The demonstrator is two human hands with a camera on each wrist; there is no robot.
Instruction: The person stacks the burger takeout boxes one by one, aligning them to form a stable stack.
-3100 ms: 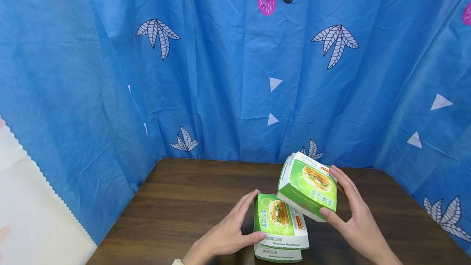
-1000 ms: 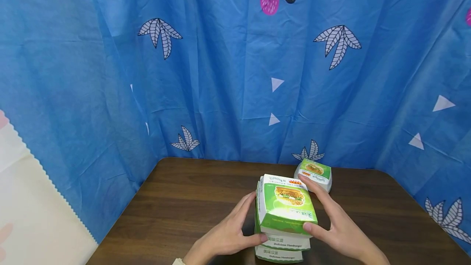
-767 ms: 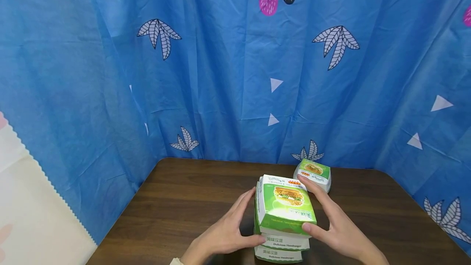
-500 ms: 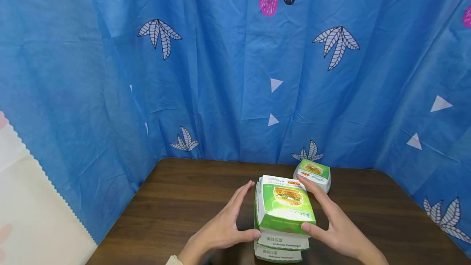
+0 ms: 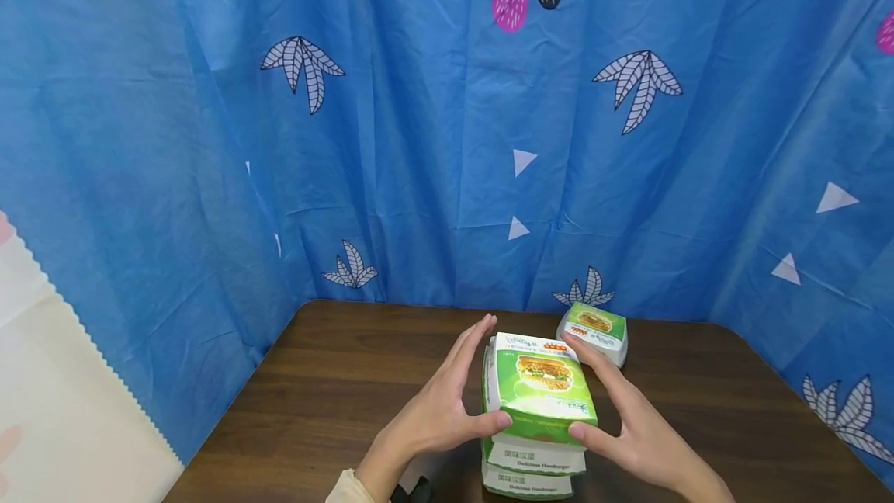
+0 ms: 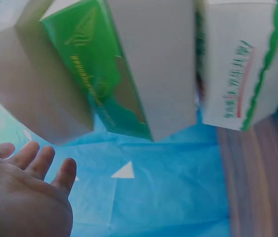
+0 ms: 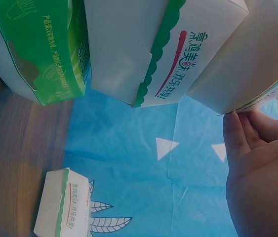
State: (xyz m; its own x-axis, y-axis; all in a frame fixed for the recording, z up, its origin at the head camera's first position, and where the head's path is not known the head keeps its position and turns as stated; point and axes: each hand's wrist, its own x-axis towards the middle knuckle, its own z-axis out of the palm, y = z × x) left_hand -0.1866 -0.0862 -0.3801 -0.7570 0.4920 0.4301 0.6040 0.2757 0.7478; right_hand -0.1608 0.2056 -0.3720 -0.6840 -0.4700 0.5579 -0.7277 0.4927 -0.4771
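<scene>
Three green-and-white hamburger boxes stand stacked near the front of the table. The top hamburger box sits slightly askew on the middle box; below is the bottom box. My right hand holds the top box by its right side, thumb at the front corner and fingers toward the back. In the right wrist view, its fingertips touch that box's edge. My left hand is at the stack's left, fingers extended, thumb near the front left corner. In the left wrist view, the left fingers are apart from the boxes.
Another hamburger box stands at the back of the brown wooden table, behind the right fingers. A blue patterned curtain hangs behind the table. A small black object shows by the left wrist.
The right hand has brought the top box from the right onto the stack. The left hand has let go of the lower boxes and risen to the top box's level.
</scene>
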